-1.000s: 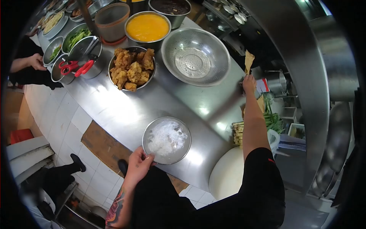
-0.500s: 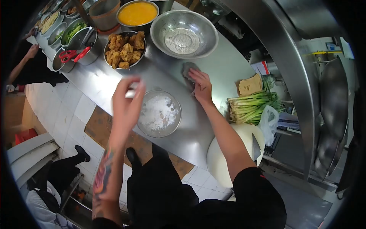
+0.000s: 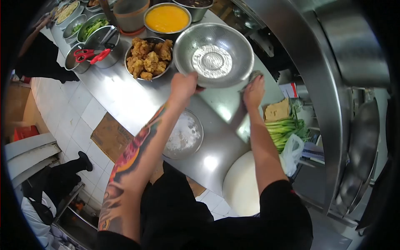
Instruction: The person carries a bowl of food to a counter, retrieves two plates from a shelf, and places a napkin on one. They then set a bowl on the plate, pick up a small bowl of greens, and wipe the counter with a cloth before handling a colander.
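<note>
My left hand (image 3: 184, 86) is closed on the near left rim of a large perforated metal colander (image 3: 233, 66), which looks slightly raised. To the right, my right hand (image 3: 254, 93) presses a grey cloth (image 3: 255, 76) against the steel table (image 3: 221, 129) beside the colander. Below my left forearm, partly covered by it, is a bowl of white powder (image 3: 183, 133). Fried chicken pieces (image 3: 148, 58) fill a metal bowl just left of the colander.
Behind the chicken stands a bowl of yellow liquid (image 3: 167, 18). Red-handled scissors (image 3: 92, 55) rest across metal containers at left. Spring onions (image 3: 285, 131) and a plastic bag (image 3: 293, 151) lie at right, near a large white tub (image 3: 241, 185). Another person (image 3: 43, 58) stands at far left.
My left hand has gone from above the powder bowl to the colander's rim and grips it. My right hand has slid the cloth rightward along the table.
</note>
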Action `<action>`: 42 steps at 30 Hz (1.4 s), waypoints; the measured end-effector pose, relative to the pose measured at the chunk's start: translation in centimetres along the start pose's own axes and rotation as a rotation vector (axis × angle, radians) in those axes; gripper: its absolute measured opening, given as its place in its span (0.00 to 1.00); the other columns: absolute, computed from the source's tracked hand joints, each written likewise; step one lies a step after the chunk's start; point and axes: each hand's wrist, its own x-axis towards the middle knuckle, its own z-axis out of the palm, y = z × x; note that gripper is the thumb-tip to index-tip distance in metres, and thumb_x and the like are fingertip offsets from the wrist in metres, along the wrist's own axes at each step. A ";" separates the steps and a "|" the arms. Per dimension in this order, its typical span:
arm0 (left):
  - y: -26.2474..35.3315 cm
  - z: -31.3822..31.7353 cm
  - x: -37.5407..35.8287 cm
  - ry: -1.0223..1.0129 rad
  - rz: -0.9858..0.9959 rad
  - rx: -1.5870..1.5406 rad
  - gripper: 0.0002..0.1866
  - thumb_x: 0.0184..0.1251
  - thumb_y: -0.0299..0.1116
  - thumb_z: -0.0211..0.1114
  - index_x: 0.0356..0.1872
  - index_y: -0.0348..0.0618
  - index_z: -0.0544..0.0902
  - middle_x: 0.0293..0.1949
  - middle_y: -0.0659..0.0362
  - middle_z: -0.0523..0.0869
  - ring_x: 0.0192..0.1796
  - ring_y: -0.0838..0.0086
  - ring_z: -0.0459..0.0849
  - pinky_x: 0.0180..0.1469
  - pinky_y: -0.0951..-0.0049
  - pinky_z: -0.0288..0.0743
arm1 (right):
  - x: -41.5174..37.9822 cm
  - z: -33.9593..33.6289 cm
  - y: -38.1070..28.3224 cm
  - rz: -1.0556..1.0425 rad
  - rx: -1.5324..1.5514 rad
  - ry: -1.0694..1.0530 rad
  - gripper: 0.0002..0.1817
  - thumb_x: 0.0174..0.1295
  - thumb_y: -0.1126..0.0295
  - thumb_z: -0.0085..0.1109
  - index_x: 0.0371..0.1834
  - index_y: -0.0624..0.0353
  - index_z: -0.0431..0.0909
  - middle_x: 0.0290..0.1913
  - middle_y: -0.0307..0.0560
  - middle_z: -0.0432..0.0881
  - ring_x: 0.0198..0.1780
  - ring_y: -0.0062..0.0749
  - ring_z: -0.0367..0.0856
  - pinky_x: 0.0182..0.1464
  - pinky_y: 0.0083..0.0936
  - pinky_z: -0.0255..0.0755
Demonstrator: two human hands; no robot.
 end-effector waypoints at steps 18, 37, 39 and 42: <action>15.9 -15.3 -18.2 0.266 0.032 0.209 0.16 0.65 0.32 0.59 0.46 0.28 0.79 0.38 0.56 0.84 0.37 0.77 0.81 0.41 0.76 0.74 | -5.2 -3.7 -13.1 -0.228 1.124 -0.259 0.26 0.54 0.90 0.44 0.52 0.59 0.83 0.54 0.50 0.84 0.58 0.38 0.79 0.64 0.28 0.69; 10.2 -21.5 -29.8 0.863 -0.121 0.110 0.22 0.57 0.31 0.61 0.52 0.30 0.73 0.44 0.55 0.79 0.45 0.71 0.75 0.52 0.72 0.67 | 21.5 11.5 -18.9 -0.436 0.276 -0.020 0.31 0.63 0.70 0.49 0.72 0.52 0.64 0.76 0.46 0.61 0.76 0.46 0.58 0.73 0.60 0.50; 10.7 -21.8 -29.9 0.830 -0.119 0.125 0.23 0.59 0.30 0.60 0.55 0.30 0.72 0.47 0.54 0.79 0.48 0.72 0.76 0.54 0.71 0.67 | 18.1 9.4 -18.8 -0.501 0.364 -0.071 0.31 0.61 0.73 0.49 0.72 0.51 0.66 0.75 0.46 0.62 0.76 0.47 0.58 0.74 0.60 0.49; 11.6 -21.9 -29.1 0.742 -0.065 0.252 0.20 0.61 0.31 0.60 0.53 0.32 0.76 0.44 0.58 0.82 0.45 0.75 0.77 0.52 0.74 0.69 | 12.2 5.4 -20.2 -0.623 0.526 -0.173 0.33 0.57 0.78 0.48 0.70 0.47 0.69 0.74 0.45 0.65 0.75 0.48 0.60 0.73 0.62 0.48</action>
